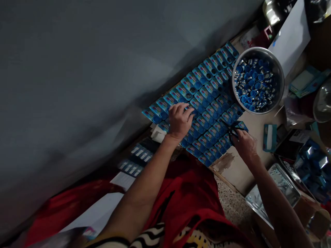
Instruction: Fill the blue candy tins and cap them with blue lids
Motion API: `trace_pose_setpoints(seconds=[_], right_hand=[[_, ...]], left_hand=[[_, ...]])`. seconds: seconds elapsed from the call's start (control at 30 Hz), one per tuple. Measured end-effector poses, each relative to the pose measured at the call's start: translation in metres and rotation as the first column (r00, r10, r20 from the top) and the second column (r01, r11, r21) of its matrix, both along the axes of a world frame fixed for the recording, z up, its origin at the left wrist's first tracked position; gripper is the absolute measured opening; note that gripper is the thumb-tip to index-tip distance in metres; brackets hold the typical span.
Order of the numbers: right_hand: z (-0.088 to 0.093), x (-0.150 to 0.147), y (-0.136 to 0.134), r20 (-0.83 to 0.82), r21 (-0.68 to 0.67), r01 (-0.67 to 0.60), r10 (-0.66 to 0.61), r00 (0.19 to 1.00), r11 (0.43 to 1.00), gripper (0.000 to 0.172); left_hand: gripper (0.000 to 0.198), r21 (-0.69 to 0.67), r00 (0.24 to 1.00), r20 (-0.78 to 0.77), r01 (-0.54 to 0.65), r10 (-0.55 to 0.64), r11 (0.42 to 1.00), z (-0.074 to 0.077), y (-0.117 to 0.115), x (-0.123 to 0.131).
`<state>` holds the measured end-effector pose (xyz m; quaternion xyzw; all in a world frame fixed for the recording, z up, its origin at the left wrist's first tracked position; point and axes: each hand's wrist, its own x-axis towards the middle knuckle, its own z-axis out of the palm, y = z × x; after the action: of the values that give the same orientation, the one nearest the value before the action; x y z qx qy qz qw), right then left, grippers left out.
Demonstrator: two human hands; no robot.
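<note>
Rows of small blue printed cards [204, 90] lie across the tabletop, many with a round blue or dark spot at one end. My left hand [180, 119] is over the near-left part of these rows, fingers bent and apart, holding nothing I can see. Whether its fingertips touch the cards I cannot tell. At the right edge of the rows, my right hand [244, 144] grips black-handled scissors [233, 129] whose blades point toward the cards. Beyond that hand stands a round steel bowl [280, 81] holding many small round pieces [254, 82], blue and silver.
A grey wall [90, 69] borders the table on the left. To the right are a blue-and-white card pack [270, 137], a dark box [289, 144] and a metal tray [280, 186]. A white sheet [292, 41] leans behind the bowl. Red cloth [191, 193] covers my lap.
</note>
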<state>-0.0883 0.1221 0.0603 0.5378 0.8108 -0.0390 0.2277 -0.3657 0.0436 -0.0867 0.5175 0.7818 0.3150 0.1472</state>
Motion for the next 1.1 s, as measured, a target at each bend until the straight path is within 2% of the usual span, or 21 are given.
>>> trace_pose_setpoints(seconds=[0.17,0.33,0.43,0.53,0.7,0.8,0.9,1.1], right_hand=[[-0.011,0.003,0.001,-0.028,0.013,-0.07,0.07,0.997,0.997,0.023],[-0.014,0.003,0.001,-0.037,0.0,-0.05,0.05,0.998,0.999,0.024],[-0.009,0.003,0.0,-0.053,-0.016,-0.02,0.02,0.998,1.0,0.026],[-0.008,-0.002,0.004,-0.087,-0.021,0.024,-0.025,0.996,1.0,0.029],[-0.021,-0.024,0.023,-0.135,-0.009,0.082,-0.083,0.987,0.997,0.039],[-0.029,-0.032,0.032,-0.129,0.011,0.063,-0.061,0.99,0.998,0.044],[-0.033,-0.028,0.036,-0.147,0.029,0.044,-0.04,0.988,0.999,0.044],[-0.045,-0.011,0.03,-0.197,0.011,0.119,-0.114,0.974,0.993,0.047]], left_hand=[[0.046,-0.087,0.994,0.007,0.108,-0.108,0.99,-0.008,-0.002,0.017],[0.051,-0.093,0.978,0.042,0.205,-0.202,0.974,-0.008,-0.007,0.002],[0.052,-0.102,0.997,0.023,0.075,-0.073,0.992,-0.004,-0.014,-0.014],[0.061,-0.102,0.999,-0.004,-0.055,0.055,0.993,-0.001,-0.02,-0.026],[0.065,-0.163,1.0,0.019,0.0,0.004,0.987,-0.002,-0.023,-0.027],[0.066,-0.153,1.0,0.021,-0.005,0.008,0.988,-0.004,-0.023,-0.025],[0.066,-0.148,1.0,-0.004,-0.017,0.017,0.989,-0.004,-0.023,-0.025],[0.065,-0.161,1.0,-0.009,-0.016,0.015,0.987,-0.004,-0.024,-0.025]])
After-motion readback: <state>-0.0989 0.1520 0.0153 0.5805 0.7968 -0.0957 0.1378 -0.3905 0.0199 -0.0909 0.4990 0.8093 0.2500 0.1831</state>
